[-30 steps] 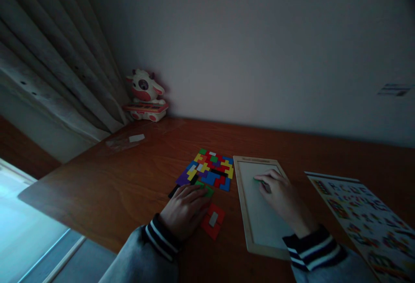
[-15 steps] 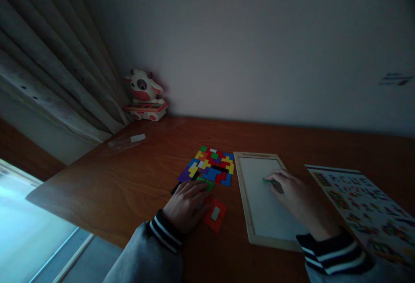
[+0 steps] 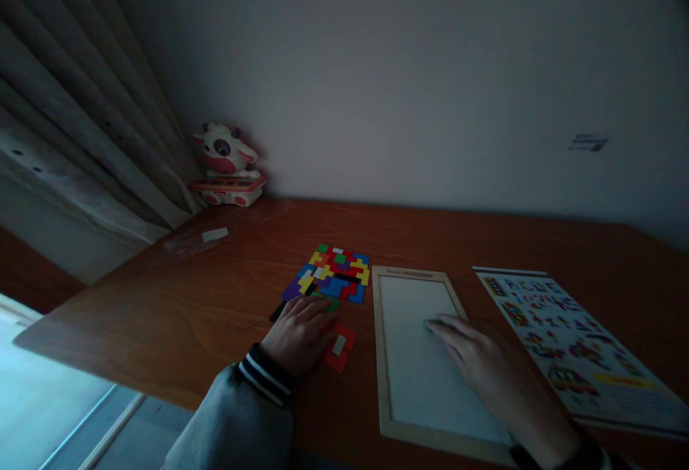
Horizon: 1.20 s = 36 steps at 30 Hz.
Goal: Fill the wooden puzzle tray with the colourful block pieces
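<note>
My left hand point(image 3: 299, 332) lies flat with fingers spread on the wooden table, over the near edge of a patch of colourful flat blocks point(image 3: 336, 274). Beside its thumb are red pieces point(image 3: 345, 334) around a small white one. My right hand point(image 3: 467, 346) is over a wooden-framed white board point(image 3: 408, 369), its fingers pinched on a small green piece point(image 3: 429, 323), mostly hidden by the fingertips.
A printed pattern sheet point(image 3: 570, 341) lies right of the board. A cow-shaped toy with a keyboard point(image 3: 229, 168) stands at the back left, with clear plastic and a white label point(image 3: 214, 235) before it. A curtain point(image 3: 80, 111) hangs at the left.
The view has shifted, so most things appear farther left. My right hand, still pinching the green piece, sits lower in view over the board. My left hand stays by the blocks.
</note>
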Motion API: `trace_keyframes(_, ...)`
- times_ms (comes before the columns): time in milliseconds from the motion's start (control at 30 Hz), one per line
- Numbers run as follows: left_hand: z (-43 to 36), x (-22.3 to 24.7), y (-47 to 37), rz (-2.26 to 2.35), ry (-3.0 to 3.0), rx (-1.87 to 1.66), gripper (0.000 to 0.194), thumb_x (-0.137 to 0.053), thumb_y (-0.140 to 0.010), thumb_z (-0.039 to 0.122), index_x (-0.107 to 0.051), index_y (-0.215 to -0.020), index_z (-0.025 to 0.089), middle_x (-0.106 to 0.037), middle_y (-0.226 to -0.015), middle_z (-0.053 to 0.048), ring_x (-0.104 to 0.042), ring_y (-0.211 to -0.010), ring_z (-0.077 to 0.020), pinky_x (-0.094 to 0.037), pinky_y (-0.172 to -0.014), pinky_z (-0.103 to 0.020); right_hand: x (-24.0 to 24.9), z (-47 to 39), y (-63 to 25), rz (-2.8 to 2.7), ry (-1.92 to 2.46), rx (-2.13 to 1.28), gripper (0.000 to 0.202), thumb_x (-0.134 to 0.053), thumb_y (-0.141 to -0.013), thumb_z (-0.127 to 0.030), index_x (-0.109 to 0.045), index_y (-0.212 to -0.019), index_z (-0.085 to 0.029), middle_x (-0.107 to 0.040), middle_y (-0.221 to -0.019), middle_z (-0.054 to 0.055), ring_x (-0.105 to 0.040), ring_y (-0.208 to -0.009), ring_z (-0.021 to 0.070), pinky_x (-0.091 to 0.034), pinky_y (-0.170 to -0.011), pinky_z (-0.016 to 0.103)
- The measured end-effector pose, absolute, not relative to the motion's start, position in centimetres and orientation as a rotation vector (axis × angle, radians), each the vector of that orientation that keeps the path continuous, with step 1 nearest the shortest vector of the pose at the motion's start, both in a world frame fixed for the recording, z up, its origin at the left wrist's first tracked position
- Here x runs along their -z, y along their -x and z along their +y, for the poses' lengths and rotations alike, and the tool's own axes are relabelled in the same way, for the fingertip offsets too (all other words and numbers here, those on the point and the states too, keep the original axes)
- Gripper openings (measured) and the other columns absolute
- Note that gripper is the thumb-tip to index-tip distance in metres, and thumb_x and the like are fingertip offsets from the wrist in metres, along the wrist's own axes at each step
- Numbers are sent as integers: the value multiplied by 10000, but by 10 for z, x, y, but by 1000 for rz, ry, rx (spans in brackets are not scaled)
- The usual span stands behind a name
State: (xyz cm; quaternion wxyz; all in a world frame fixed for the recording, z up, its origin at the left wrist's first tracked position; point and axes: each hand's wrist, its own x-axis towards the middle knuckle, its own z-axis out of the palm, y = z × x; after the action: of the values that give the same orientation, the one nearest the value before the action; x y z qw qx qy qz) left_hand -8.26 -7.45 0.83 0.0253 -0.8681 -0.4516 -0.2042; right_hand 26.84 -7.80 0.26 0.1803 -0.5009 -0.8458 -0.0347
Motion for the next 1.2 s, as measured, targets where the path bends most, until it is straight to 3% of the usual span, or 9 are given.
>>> trace_keyframes(200, -73, -9, 74, -1406, 2745, 632, 306, -562, -950, 350, -639, -1214, 215, -641, -1293, -92, -585, -1196, -291, -492, -998, -516, -27, -67, -247, -2413, 1376, 108, 236, -580, -884, -222, -732, -1063, -257, -717, -1139, 71, -670, -1017, 272, -523, -881, 458)
trace_keyframes(400, -73, -13, 72, -1431, 2780, 630, 317, -570, -941, 337, -635, -1221, 203, -634, -1306, -105, -600, -1173, -294, -504, -982, -509, -48, -34, -175, -2479, 1297, -121, 136, -605, -913, -224, -718, -987, -221, -709, -1000, 54, -654, -948, 218, -507, -834, 368)
trace_keyframes(667, -75, -11, 76, -1432, 2799, 673, 326, -566, -943, 350, -621, -1229, 204, -625, -1319, -107, -600, -1177, -293, -507, -981, -503, -30, -13, -115, -2375, 1501, -30, 264, -672, -881, -405, -716, -1012, -180, -678, -1022, 107, -620, -1001, 262, -490, -841, 383)
trace_keyframes(900, -75, -12, 75, -1469, 2788, 661, 307, -575, -935, 337, -636, -1211, 217, -635, -1301, -93, -602, -1164, -288, -495, -999, -506, -20, -18, -114, -2532, 1175, 276, 92, -660, -901, -253, -713, -873, -184, -677, -893, 66, -633, -874, 224, -476, -761, 355)
trace_keyframes(1200, -76, -11, 76, -1461, 2781, 693, 285, -584, -934, 337, -648, -1187, 222, -640, -1301, -92, -606, -1157, -294, -503, -974, -510, -32, -7, -131, -2452, 1018, 259, 232, -476, -983, -165, -662, -845, -164, -681, -837, 58, -652, -791, 180, -493, -752, 307)
